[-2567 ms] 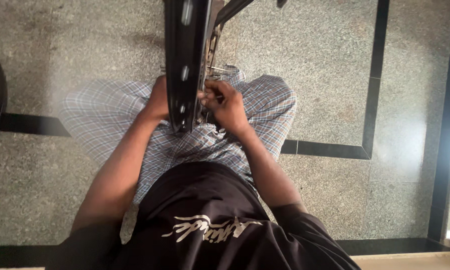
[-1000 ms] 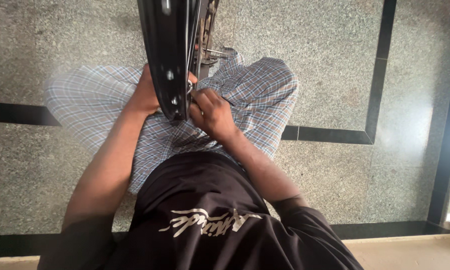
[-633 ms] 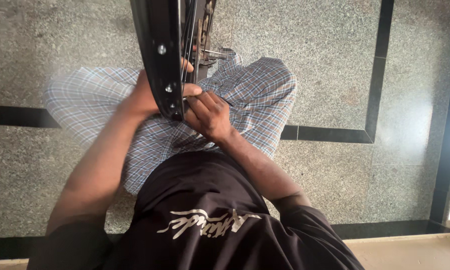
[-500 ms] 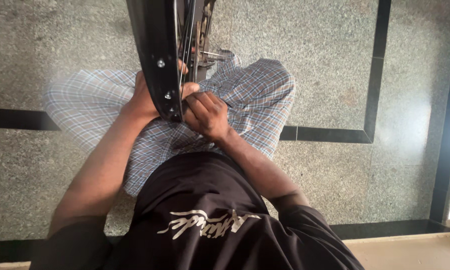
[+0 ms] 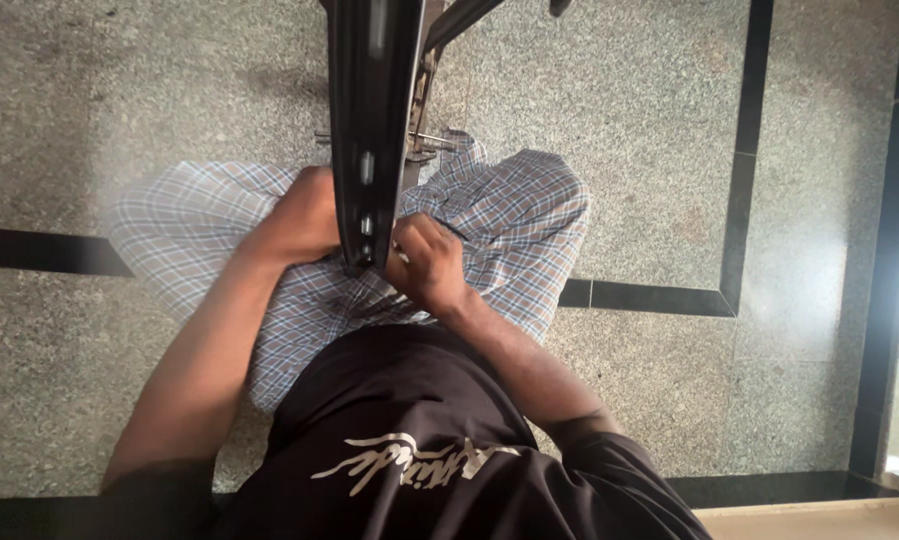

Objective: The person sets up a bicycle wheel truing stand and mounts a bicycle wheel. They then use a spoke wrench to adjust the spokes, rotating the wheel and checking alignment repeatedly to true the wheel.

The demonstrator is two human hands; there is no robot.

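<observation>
**Both hands closed at the near end of a black wheel rim**

Here, nearest of all, is the person's black shirt [image 5: 410,470] with a pale scrawl across the chest, and above it the checked trousers [image 5: 510,230] of someone seated on the floor. Both bare forearms run up from the shoulders to meet at the middle.

The left hand [image 5: 300,218] is curled tight against the left side of the black rim [image 5: 370,130], its knuckles pressed to the metal; whether the fingers wrap right round cannot be told, since the rim hides them. The right hand [image 5: 425,265] is closed into a narrow fist just beside the rim's near end, on its right side, fingertips pinched in toward the inner edge. What they pinch is too small to make out.

The rim stands on edge between the two hands, its near end at the lap, and runs straight away out of the top of the view. Just right of it, a little farther, sits a metal axle [image 5: 425,140] with thin spokes. Beyond lies the speckled grey stone floor [image 5: 620,90], crossed by black inlay strips [image 5: 740,150].
</observation>
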